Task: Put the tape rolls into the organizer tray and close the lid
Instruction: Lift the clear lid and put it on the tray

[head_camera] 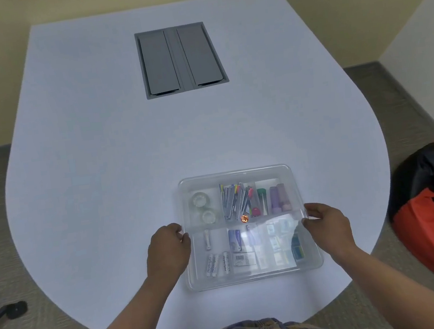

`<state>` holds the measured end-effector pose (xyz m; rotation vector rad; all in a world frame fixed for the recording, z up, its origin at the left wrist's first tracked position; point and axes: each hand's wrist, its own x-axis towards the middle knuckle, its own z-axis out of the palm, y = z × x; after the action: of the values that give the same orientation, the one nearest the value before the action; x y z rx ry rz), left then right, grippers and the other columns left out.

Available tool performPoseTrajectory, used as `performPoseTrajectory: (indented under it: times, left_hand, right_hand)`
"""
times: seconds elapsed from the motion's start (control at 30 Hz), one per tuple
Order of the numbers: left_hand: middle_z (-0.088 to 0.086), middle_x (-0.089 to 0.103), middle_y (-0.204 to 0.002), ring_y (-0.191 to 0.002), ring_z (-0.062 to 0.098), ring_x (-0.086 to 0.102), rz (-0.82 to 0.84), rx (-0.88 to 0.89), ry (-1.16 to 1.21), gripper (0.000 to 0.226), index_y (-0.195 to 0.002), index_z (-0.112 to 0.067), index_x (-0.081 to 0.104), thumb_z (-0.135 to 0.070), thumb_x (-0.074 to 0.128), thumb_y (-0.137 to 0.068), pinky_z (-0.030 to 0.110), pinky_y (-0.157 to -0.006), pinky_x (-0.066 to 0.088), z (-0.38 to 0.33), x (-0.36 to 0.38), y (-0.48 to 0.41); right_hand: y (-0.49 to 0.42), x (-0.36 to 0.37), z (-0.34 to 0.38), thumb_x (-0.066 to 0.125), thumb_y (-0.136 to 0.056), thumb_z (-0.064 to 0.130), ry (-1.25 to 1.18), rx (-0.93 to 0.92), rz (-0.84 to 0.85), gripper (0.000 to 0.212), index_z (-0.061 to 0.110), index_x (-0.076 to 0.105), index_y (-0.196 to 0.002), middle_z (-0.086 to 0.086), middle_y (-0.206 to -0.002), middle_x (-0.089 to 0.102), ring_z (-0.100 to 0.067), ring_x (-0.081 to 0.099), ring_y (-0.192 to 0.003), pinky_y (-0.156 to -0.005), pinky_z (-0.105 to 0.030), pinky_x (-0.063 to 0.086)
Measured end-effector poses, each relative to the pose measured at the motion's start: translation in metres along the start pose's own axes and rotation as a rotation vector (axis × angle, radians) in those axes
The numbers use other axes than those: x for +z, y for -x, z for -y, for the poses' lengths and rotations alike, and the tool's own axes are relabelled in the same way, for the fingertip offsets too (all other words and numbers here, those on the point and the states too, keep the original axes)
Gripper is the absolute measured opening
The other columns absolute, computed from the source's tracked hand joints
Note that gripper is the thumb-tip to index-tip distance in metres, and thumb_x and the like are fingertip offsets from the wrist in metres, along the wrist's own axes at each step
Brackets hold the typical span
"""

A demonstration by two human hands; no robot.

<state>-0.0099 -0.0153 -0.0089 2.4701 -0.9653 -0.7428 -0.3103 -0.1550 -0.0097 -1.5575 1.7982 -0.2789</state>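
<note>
Sitting near the front edge of a white table (96, 124): a clear organizer tray (254, 276) with its clear lid (235, 176) resting on top. Lying in the back-left compartment, under the lid: two clear tape rolls (200, 199). Gripping the lid's left edge, fingers curled: left hand (167, 249). Pinching the right edge, fingers curled: right hand (324, 223). Filling other compartments: batteries (217, 264), pens (235, 200).

Glare on the lid (271, 237) blurs the small packets (276, 241) beneath.

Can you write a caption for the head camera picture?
Both hands hold the clear plastic lid over the organizer tray, two clear tape rolls inside.
</note>
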Motion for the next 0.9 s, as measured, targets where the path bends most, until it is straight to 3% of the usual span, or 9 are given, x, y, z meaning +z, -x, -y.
performPoseTrajectory:
  times: [0.07,0.2,0.3,0.37,0.47,0.53,0.7,0.8,0.9]
  left_hand:
    - [0.0,0.065,-0.084,-0.08,0.021,0.06,0.032,-0.044,0.067,0.017,-0.102,-0.01,0.067,-0.018,0.061,-0.088,0.028,-0.073,0.045,0.003,0.001,-0.002]
    - [0.001,0.059,-0.068,-0.07,0.026,0.057,0.166,-0.202,0.331,0.017,-0.085,-0.004,0.066,-0.018,0.058,-0.09,0.035,-0.071,0.049,0.01,0.004,-0.007]
    - [0.002,0.059,-0.076,-0.075,0.024,0.056,0.206,-0.254,0.407,0.015,-0.092,-0.005,0.067,-0.017,0.058,-0.092,0.041,-0.082,0.052,0.013,0.006,-0.01]
    - [0.006,0.062,-0.084,-0.078,0.024,0.057,0.22,-0.27,0.436,0.014,-0.095,-0.005,0.067,-0.016,0.058,-0.092,0.042,-0.085,0.052,0.014,0.007,-0.014]
    - [0.006,0.06,-0.083,-0.072,0.024,0.054,0.252,-0.265,0.448,0.009,-0.094,-0.008,0.063,-0.012,0.056,-0.091,0.036,-0.073,0.047,0.012,0.006,-0.018]
    - [0.006,0.061,-0.1,-0.082,0.023,0.059,0.227,-0.207,0.364,0.028,-0.116,-0.012,0.056,-0.013,0.057,-0.088,0.032,-0.074,0.047,0.008,0.006,-0.018]
    - [0.009,0.036,-0.147,-0.13,0.028,0.044,-0.062,0.231,0.003,0.079,-0.143,-0.011,0.033,-0.04,0.07,-0.079,0.042,-0.102,0.042,-0.011,0.006,-0.022]
    - [0.009,0.015,-0.16,-0.147,0.021,0.014,0.036,0.428,-0.058,0.107,-0.15,-0.01,0.016,-0.062,0.068,-0.073,0.038,-0.118,0.021,-0.025,0.01,-0.034]
    - [0.011,-0.014,-0.161,-0.146,0.023,-0.017,0.198,0.436,-0.204,0.132,-0.15,-0.01,-0.01,-0.084,0.055,-0.062,0.041,-0.118,-0.005,-0.033,0.025,-0.037]
  right_hand:
    - [-0.001,0.002,-0.003,0.066,-0.084,0.016,-0.05,0.037,0.0,0.034,0.022,0.063,-0.117,0.002,-0.105,0.069,-0.015,0.062,-0.086,-0.09,-0.039,0.05]
    - [-0.004,0.007,-0.011,0.064,-0.088,0.013,-0.287,0.183,0.017,0.017,0.013,0.07,-0.104,-0.001,-0.092,0.07,-0.019,0.062,-0.084,-0.073,-0.031,0.049]
    - [-0.005,0.008,-0.015,0.065,-0.089,0.013,-0.401,0.237,0.041,0.007,0.012,0.072,-0.09,-0.002,-0.082,0.067,-0.015,0.058,-0.07,-0.059,-0.025,0.043]
    - [-0.007,0.006,-0.016,0.065,-0.089,0.013,-0.401,0.234,0.078,0.005,0.013,0.07,-0.088,-0.003,-0.079,0.066,-0.014,0.055,-0.065,-0.057,-0.025,0.042]
    - [-0.011,0.002,-0.013,0.063,-0.089,0.011,-0.36,0.232,0.127,0.009,0.014,0.065,-0.08,-0.005,-0.077,0.062,-0.017,0.053,-0.062,-0.057,-0.027,0.042]
    - [-0.013,0.001,-0.008,0.063,-0.087,0.013,-0.267,0.198,0.132,0.003,0.015,0.064,-0.089,-0.005,-0.089,0.066,-0.022,0.059,-0.076,-0.064,-0.031,0.046]
    - [-0.021,-0.001,0.015,0.071,-0.082,0.03,0.148,-0.18,0.07,0.063,0.017,0.042,-0.137,-0.004,-0.139,0.049,-0.024,0.051,-0.122,-0.1,-0.04,0.043]
    - [-0.029,0.003,0.037,0.075,-0.077,0.038,0.197,-0.404,0.131,0.08,0.021,0.034,-0.143,-0.001,-0.152,0.036,-0.02,0.035,-0.137,-0.109,-0.036,0.031]
    - [-0.037,0.013,0.052,0.076,-0.068,0.056,0.406,-0.558,0.251,0.106,0.024,0.017,-0.15,-0.002,-0.161,0.013,-0.023,0.011,-0.147,-0.116,-0.039,0.017]
